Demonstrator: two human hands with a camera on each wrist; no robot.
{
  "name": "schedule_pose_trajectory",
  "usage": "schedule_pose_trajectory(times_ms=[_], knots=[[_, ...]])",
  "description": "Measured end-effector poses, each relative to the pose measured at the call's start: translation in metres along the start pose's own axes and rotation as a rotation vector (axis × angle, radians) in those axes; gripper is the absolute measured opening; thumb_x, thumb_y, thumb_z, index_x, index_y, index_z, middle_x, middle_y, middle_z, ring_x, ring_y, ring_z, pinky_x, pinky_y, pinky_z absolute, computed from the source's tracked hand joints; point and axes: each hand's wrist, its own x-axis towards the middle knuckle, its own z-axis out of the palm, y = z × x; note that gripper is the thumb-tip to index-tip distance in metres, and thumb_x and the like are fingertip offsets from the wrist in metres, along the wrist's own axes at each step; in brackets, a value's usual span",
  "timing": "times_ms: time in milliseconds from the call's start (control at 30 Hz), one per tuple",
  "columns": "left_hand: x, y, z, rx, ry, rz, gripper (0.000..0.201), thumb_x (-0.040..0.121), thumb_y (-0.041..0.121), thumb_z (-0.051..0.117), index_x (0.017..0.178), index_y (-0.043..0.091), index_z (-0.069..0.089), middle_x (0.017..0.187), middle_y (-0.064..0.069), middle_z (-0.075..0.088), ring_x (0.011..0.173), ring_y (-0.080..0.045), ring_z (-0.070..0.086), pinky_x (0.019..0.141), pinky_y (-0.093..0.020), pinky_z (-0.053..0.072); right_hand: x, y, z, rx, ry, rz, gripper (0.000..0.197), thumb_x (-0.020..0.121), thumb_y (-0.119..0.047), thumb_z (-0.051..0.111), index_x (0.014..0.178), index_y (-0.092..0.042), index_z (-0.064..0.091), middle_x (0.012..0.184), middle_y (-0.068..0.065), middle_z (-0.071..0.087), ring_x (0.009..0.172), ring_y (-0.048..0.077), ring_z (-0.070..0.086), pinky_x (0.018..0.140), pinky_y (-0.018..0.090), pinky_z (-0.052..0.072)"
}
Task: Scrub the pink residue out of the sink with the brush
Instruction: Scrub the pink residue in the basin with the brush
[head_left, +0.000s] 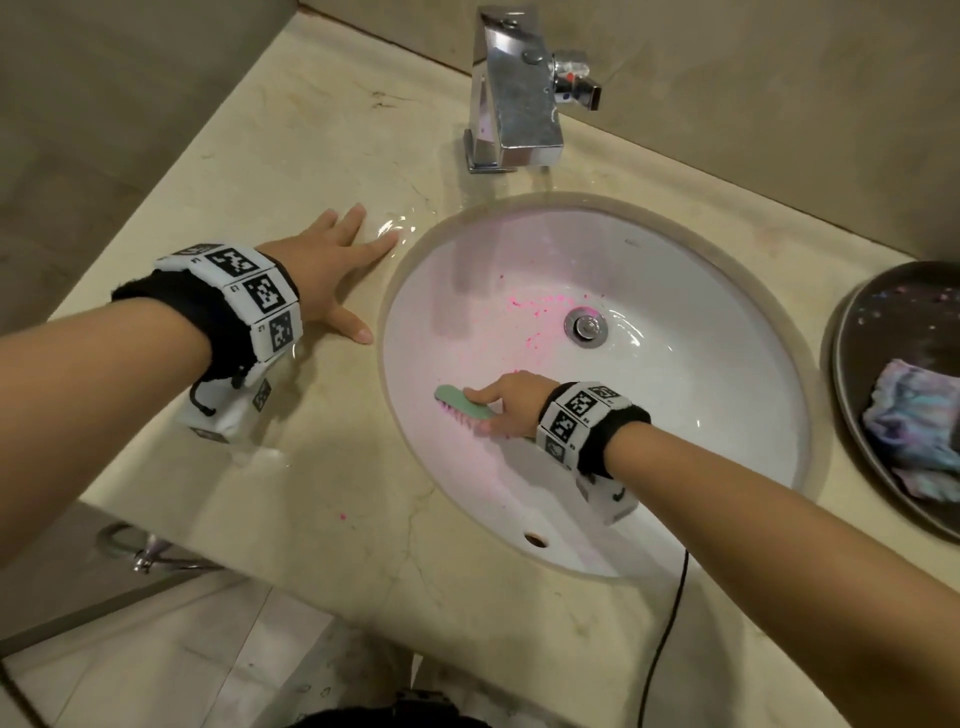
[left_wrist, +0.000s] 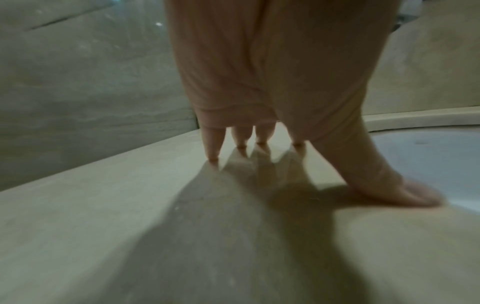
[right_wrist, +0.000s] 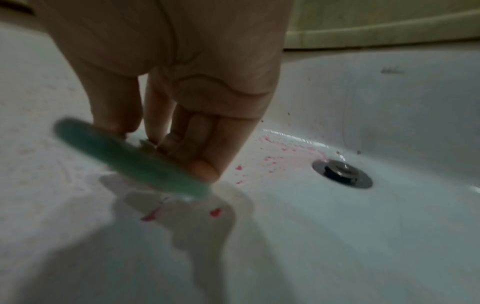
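Note:
A white oval sink (head_left: 727, 415) is set into a beige marble counter. Pink residue (head_left: 535, 304) speckles the basin left of the metal drain (head_left: 587, 326), and a faint pink smear spreads down the left wall. My right hand (head_left: 506, 410) grips a mint-green brush (head_left: 462, 402) low on the sink's left wall, bristles against the porcelain. In the right wrist view the brush (right_wrist: 130, 158) is blurred under my fingers, with pink flecks (right_wrist: 215, 212) just below it. My left hand (head_left: 332, 260) rests flat on the wet counter left of the sink, fingers spread (left_wrist: 215, 144).
A chrome faucet (head_left: 511, 98) stands behind the basin. A dark round tray (head_left: 857, 374) holding a crumpled multicoloured cloth (head_left: 914, 426) sits at the right. A black cable (head_left: 670, 623) hangs over the counter's front edge. A water puddle (head_left: 395, 226) lies by my left fingertips.

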Motion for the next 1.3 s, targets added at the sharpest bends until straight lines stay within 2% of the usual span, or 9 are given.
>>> schedule_pose_trajectory(times_ms=[67,200,300,367,633,800,967,1100,1300], knots=[[-0.007,0.0,0.004,-0.042,0.034,-0.026,0.113,0.069,0.049,0.074,0.149,0.032,-0.005,0.156,-0.007,-0.014,0.145,-0.025,-0.008,0.116,-0.047,0.015,-0.002,0.0,0.002,0.007,-0.005,-0.007,0.059,0.091,-0.04,0.055,0.144,-0.031,0.031,0.132,0.011,0.055,0.111,0.026,0.057,0.096,0.028,0.042],[-0.022,0.005,0.014,-0.113,0.11,-0.046,0.095,0.078,0.047,0.066,0.15,0.028,0.007,0.157,-0.008,-0.004,0.145,-0.023,-0.001,0.116,-0.043,0.016,-0.026,0.011,0.007,-0.098,-0.094,-0.076,0.055,0.092,-0.036,0.053,0.144,-0.032,0.033,0.128,0.01,0.057,0.085,0.018,0.057,0.079,0.022,0.043],[-0.034,0.012,0.026,-0.159,0.124,-0.078,0.09,0.08,0.05,0.062,0.15,0.029,0.008,0.158,-0.006,-0.004,0.145,-0.023,-0.002,0.117,-0.046,0.016,-0.044,0.032,0.013,-0.27,-0.173,-0.095,0.055,0.092,-0.039,0.052,0.144,-0.033,0.033,0.133,0.009,0.055,0.115,0.023,0.054,0.095,0.027,0.039],[-0.04,0.022,0.035,-0.177,0.127,-0.097,0.094,0.079,0.053,0.062,0.15,0.028,0.006,0.158,-0.004,-0.008,0.145,-0.022,-0.005,0.117,-0.047,0.014,-0.051,0.046,0.014,-0.348,-0.19,-0.069,0.056,0.092,-0.039,0.051,0.144,-0.034,0.032,0.134,0.007,0.053,0.119,0.025,0.052,0.096,0.028,0.038],[-0.048,0.068,0.054,-0.181,0.118,-0.162,0.116,0.073,0.06,0.064,0.148,0.021,-0.016,0.155,-0.006,-0.019,0.144,-0.027,-0.013,0.11,-0.062,0.009,-0.046,0.049,0.021,-0.285,0.013,-0.006,0.059,0.095,-0.038,0.046,0.148,-0.025,0.022,0.134,0.009,0.051,0.118,0.028,0.051,0.095,0.034,0.043],[-0.05,0.073,0.055,-0.108,0.027,-0.167,0.115,0.074,0.059,0.064,0.148,0.022,-0.017,0.151,-0.01,-0.031,0.142,-0.03,-0.022,0.111,-0.062,0.006,-0.053,0.041,0.035,-0.245,-0.034,-0.125,0.059,0.095,-0.038,0.047,0.148,-0.027,0.023,0.128,0.011,0.056,0.111,0.027,0.055,0.09,0.031,0.044],[-0.051,0.075,0.055,-0.071,0.007,-0.158,0.11,0.076,0.06,0.06,0.148,0.025,-0.015,0.15,-0.013,-0.033,0.14,-0.032,-0.025,0.109,-0.063,0.006,-0.06,0.071,0.016,-0.391,-0.026,-0.011,0.057,0.094,-0.038,0.047,0.146,-0.024,0.028,0.125,0.007,0.056,0.112,0.026,0.054,0.089,0.035,0.046],[-0.049,0.075,0.058,-0.043,0.002,-0.155,0.106,0.077,0.061,0.059,0.149,0.027,-0.011,0.148,-0.014,-0.035,0.139,-0.034,-0.027,0.108,-0.065,0.005,-0.044,0.063,0.014,-0.338,0.041,0.016,0.057,0.093,-0.039,0.049,0.144,-0.018,0.032,0.121,0.009,0.059,0.103,0.025,0.059,0.083,0.031,0.048],[-0.048,0.075,0.058,-0.037,-0.01,-0.152,0.102,0.077,0.063,0.057,0.149,0.03,-0.008,0.148,-0.014,-0.036,0.139,-0.035,-0.027,0.108,-0.065,0.004,-0.038,0.044,0.028,-0.199,-0.115,-0.111,0.063,0.09,-0.042,0.054,0.146,-0.03,0.027,0.132,0.008,0.053,0.113,0.026,0.054,0.09,0.028,0.041]])
